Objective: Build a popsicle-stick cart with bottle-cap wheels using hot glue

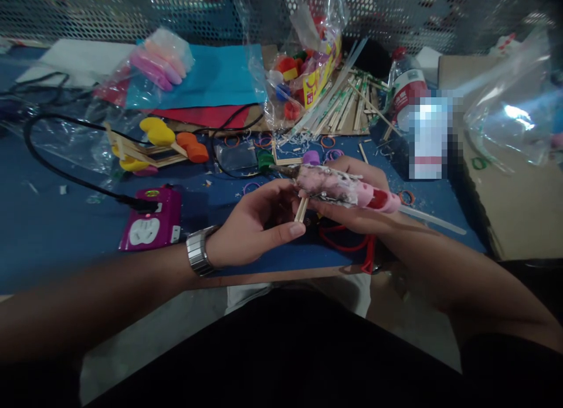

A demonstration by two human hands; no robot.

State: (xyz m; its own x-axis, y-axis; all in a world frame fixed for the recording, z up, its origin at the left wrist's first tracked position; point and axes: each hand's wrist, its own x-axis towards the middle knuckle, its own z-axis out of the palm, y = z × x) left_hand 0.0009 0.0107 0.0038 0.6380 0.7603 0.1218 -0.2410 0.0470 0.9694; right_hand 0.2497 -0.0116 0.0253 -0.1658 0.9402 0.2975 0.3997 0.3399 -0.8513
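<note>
Left hand [248, 226] is pinching sticks [301, 209]; right hand [358, 216] is gripping glue gun [328, 186]; joined model [163, 157] is lying aside, stick pile [349, 109] sitting unused.

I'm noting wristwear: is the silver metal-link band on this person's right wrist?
No, the silver metal-link band circles the wrist of the left hand, whose thumb is beside the pale slim wooden sticks.

Red-capped bottle [403, 97] at far side of desk [88, 220], near cardboard [523, 214]. Clear bag [512, 121] over cardboard. Blue sheet [220, 74] partly over red sheet [211, 116].
</note>
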